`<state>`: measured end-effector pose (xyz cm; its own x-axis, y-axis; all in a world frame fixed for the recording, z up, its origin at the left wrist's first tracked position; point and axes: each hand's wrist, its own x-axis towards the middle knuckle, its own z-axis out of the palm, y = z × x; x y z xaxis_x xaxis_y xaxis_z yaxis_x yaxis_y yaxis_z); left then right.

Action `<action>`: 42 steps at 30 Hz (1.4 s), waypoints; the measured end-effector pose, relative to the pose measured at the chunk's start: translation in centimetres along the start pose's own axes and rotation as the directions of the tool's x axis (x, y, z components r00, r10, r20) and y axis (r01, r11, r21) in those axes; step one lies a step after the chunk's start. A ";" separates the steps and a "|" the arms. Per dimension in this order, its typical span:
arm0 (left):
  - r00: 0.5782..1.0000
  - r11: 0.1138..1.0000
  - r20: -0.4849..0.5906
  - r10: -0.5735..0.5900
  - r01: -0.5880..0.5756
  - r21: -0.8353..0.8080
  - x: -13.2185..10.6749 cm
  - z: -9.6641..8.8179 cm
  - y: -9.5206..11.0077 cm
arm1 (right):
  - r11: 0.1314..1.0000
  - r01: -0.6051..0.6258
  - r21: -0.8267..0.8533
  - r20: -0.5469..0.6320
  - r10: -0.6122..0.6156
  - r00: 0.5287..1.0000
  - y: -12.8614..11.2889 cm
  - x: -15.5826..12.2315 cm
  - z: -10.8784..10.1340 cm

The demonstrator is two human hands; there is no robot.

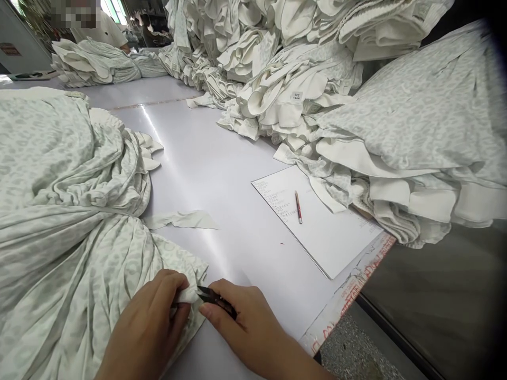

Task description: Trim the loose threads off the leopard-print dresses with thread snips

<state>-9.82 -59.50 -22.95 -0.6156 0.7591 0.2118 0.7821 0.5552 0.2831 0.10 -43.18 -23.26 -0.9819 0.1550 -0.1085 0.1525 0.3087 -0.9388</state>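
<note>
Holding snips (217,302), right hand (245,330), fabric (185,296), left hand (144,327)

Left hand (144,327) and right hand (249,330) meet at the grip, on the edge of a fabric bundle (67,211) that lies left of it on the table (222,158). Thread snips (217,302) sit in the right hand. Fabric scrap (182,220) lies just ahead. Paper sheet (317,227) is ahead-right, pen (298,207) on it. Fabric piles (293,89) lie behind the sheet. Second bundle (95,66) is far ahead-left, beside a person (99,26).
</note>
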 end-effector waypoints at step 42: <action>0.954 0.820 0.198 -0.227 0.297 -0.490 0.5 -1.5 -0.6 | 0.999 0.005 0.037 -0.069 -0.003 0.998 0.0 0.4 0.1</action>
<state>-10.71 -59.93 -21.59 -0.7452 0.6651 -0.0475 0.4105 0.5138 0.7533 -0.31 -43.18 -23.36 -0.9723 0.2184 -0.0834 0.1433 0.2750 -0.9507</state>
